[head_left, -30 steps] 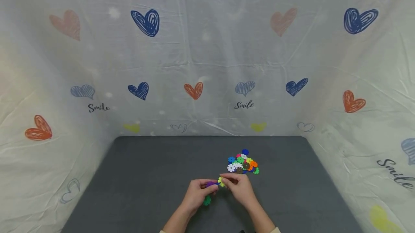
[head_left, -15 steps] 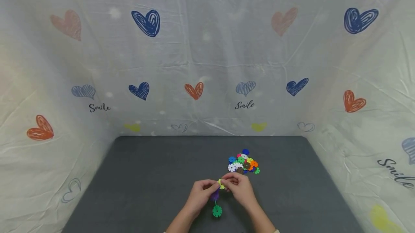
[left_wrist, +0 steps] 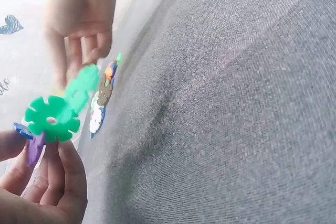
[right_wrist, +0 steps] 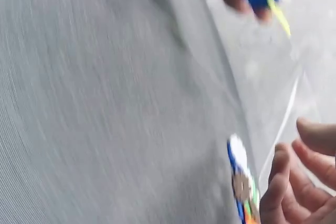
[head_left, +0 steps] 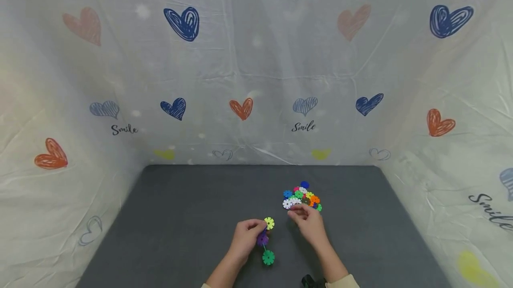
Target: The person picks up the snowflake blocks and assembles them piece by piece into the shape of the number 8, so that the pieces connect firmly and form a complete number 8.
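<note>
My left hand pinches a small linked chain of flower-shaped plastic snowflake discs. Yellow is at its top, purple is in the middle and green hangs lowest. A blue disc sits by the thumb in the left wrist view; the fingers partly hide the chain's links. To the right, my right hand hovers with loosely bent fingers at the near edge of a pile of snowflake discs. Thumb and fingers stand apart in the right wrist view, with nothing between them.
The loose pile mixes white, blue, green, orange, yellow, pink and brown discs on the dark grey tabletop. A pale curtain printed with hearts encloses the back and sides. Something black shows by the right wrist.
My right hand has released the yellow disc and moved right to the pile. The chain has turned in my left hand, and its green end now hangs toward me.
</note>
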Available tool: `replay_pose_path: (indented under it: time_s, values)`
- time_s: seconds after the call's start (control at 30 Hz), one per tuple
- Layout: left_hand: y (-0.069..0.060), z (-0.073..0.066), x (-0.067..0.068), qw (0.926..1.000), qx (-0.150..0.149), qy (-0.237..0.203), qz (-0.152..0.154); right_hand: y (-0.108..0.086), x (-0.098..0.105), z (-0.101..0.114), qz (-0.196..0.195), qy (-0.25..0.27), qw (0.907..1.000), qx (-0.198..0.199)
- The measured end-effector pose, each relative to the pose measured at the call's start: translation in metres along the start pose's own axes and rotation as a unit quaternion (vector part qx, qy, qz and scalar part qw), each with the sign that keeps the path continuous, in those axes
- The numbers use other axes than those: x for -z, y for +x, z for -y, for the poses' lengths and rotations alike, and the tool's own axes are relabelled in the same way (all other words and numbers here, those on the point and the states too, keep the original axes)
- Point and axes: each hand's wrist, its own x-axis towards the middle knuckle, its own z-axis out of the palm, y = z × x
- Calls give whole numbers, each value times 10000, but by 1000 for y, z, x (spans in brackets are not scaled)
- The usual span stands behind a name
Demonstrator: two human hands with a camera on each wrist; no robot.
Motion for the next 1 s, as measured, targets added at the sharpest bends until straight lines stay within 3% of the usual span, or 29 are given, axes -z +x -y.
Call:
replay_pose_path:
  time_s: [0.2,0.37,0.63,0.73,1.0]
  values:
    - [0,0,1,9999,25,-18,-108,24,21,-19,-712,-1076,9912,-283]
    - [1,-1,1,10000,38,-53,-51,39,25,-26,-1166,-1414,9818,-496]
    - [1,0,0,9999,102,-10,-44,45,17,-32,-1141,-2114,9674,-805]
    - [1,0,-1,9999,129,-1,-29,44,17,-33,-1220,-2073,9672,-819]
    - [0,-2,0,9998,152,-59,-63,39,19,-22,-1190,-1109,9835,-799]
